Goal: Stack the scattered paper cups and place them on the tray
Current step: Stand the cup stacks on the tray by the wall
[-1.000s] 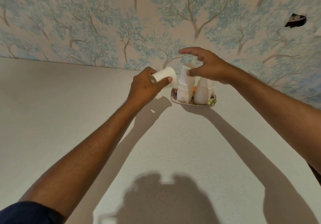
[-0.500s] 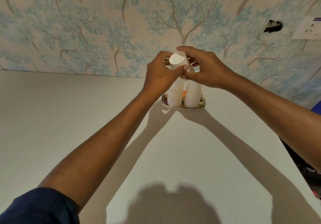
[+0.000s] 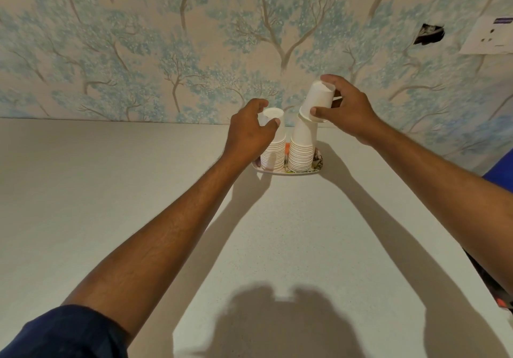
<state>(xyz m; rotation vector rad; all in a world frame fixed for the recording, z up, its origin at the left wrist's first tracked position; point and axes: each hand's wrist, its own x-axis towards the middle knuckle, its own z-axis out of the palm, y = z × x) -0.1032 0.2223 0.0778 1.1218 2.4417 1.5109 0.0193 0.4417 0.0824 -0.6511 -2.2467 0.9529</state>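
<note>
Two stacks of white paper cups stand side by side on a small tray (image 3: 290, 172). The tray sits at the far side of the bench (image 3: 111, 191), close to the wall (image 3: 166, 38) with blue trees on it.

The left hand (image 3: 251, 132) is at the top of the left stack (image 3: 273, 152). Its thumb and fingers curl round the top cup there and grip it. The hand hides part of the stack's left side.

The right hand (image 3: 344, 110) holds one loose cup (image 3: 317, 101). The cup is upside down, with its flat bottom up and its open rim down, and it tilts a little to the left. The thumb presses near the rim and the fingers curl over the bottom. This cup is right over the right stack (image 3: 301, 146). I cannot tell if its rim touches the top cup or is just above it.

A dark blue sleeve (image 3: 63, 332) shows at the bottom left. A white socket (image 3: 488, 35) is on the wall at the right.
</note>
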